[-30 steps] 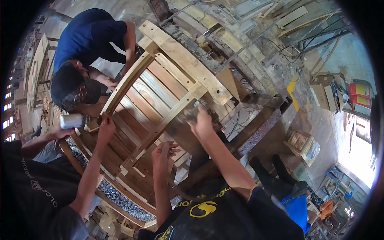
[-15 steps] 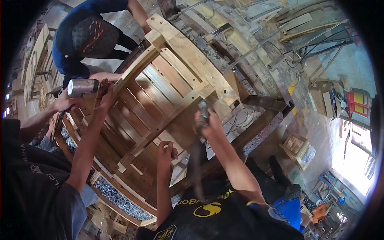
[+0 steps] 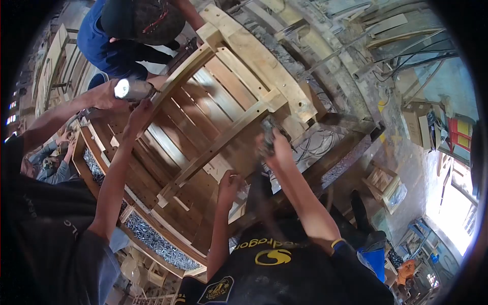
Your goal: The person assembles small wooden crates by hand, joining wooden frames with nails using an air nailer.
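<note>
My right hand [image 3: 277, 150] is wrapped round a power drill [image 3: 268, 133], dark and partly blurred. Its front end lies close to the corner where a crossbar [image 3: 223, 140] meets the wide end board [image 3: 264, 63] of a wooden frame. A dark hose or cord hangs blurred below the hand. Lower and to the left, my left hand [image 3: 231, 187] hovers over the frame with curled fingers; whatever they hold, if anything, is hidden. Pale and reddish slats [image 3: 213, 91] span the frame's inside.
At left, a co-worker in a dark shirt holds a silver power tool [image 3: 134, 89] against the frame's far rail. Another person in blue bends at its far end. Trays of screws or nails [image 3: 157, 244] run along the near left edge. A metal bench [image 3: 351, 140] stands at right.
The view has shifted, so the frame appears farther right and lower. My right hand still grips the drill near the same corner. The co-worker's silver tool has turned its round end more toward me.
</note>
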Motion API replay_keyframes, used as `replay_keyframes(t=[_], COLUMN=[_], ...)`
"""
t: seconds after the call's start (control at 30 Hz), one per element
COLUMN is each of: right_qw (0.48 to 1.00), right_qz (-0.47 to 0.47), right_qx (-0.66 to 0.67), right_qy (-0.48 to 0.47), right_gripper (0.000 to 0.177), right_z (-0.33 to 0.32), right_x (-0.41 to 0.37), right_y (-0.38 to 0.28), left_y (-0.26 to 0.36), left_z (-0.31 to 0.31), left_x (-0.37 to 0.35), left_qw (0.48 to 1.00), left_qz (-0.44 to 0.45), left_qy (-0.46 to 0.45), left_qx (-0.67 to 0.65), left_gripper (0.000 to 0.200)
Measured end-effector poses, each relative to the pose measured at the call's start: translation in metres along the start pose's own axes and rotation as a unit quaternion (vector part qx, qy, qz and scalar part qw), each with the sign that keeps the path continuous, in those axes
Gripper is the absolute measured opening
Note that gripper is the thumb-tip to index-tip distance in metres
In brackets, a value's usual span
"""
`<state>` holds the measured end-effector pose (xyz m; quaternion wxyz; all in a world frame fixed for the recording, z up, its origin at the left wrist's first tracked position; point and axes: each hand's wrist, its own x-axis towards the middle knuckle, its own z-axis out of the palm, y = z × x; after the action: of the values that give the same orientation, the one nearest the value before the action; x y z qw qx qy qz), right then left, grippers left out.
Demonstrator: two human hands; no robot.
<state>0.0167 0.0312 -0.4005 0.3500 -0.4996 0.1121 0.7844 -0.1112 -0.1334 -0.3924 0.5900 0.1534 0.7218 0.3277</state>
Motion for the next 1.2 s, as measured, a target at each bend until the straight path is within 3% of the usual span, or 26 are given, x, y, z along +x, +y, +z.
replay_keyframes(t=[0.1,0.2,0.3,0.37,0.43,0.53,0.57,0.67,0.7,0.9,0.97,1.1,1.2], right_qw=[0.998,0.982,0.958,0.856,0.703,0.518,0.5,0.54,0.555,0.458,0.47,0.498,0.466], right_qz=[-0.016,0.03,0.02,-0.086,-0.238,-0.293,-0.282,-0.266,-0.273,-0.286,-0.246,-0.201,-0.179], right_qx=[-0.031,-0.179,-0.271,-0.493,-0.656,-0.802,-0.815,-0.772,-0.754,-0.801,-0.803,-0.794,-0.822], right_qy=[0.049,-0.047,-0.094,-0.126,-0.136,-0.055,-0.077,-0.204,-0.222,-0.257,-0.272,-0.285,-0.274], right_gripper=[0.042,0.039,0.041,0.046,0.062,0.065,0.062,0.053,0.063,0.041,0.038,0.036,0.036], right_z=[-0.023,-0.068,-0.052,-0.054,-0.024,-0.022,-0.014,-0.016,-0.015,0.031,0.044,0.045,0.047], right_x=[-0.032,-0.076,-0.173,-0.194,-0.21,-0.187,-0.183,-0.179,-0.186,-0.194,-0.198,-0.186,-0.177], right_y=[-0.02,-0.054,-0.087,-0.102,-0.11,-0.097,-0.098,-0.103,-0.105,-0.134,-0.142,-0.156,-0.168], left_y=[-0.017,-0.003,0.021,0.03,0.042,0.041,0.046,0.061,0.064,0.069,0.067,0.072,0.089], left_z=[0.002,0.007,0.017,0.018,0.022,0.037,0.043,0.055,0.057,0.066,0.072,0.088,0.093], left_x=[0.009,0.002,-0.005,-0.008,-0.008,0.006,0.012,0.012,0.012,0.025,0.031,0.042,0.034], left_qw=[0.998,0.988,0.982,0.983,0.985,0.97,0.959,0.905,0.9,0.861,0.848,0.844,0.854], left_qz=[0.011,-0.007,-0.005,0.012,0.01,0.027,0.037,0.061,0.057,0.046,0.057,0.048,0.041], left_qy=[-0.038,-0.064,-0.08,-0.084,-0.077,-0.069,-0.061,-0.135,-0.137,-0.221,-0.258,-0.229,-0.204], left_qx=[-0.056,-0.139,-0.173,-0.161,-0.156,-0.23,-0.273,-0.399,-0.41,-0.456,-0.46,-0.483,-0.477], left_gripper=[0.023,0.024,0.026,0.028,0.029,0.029,0.03,0.034,0.034,0.036,0.037,0.035,0.033])
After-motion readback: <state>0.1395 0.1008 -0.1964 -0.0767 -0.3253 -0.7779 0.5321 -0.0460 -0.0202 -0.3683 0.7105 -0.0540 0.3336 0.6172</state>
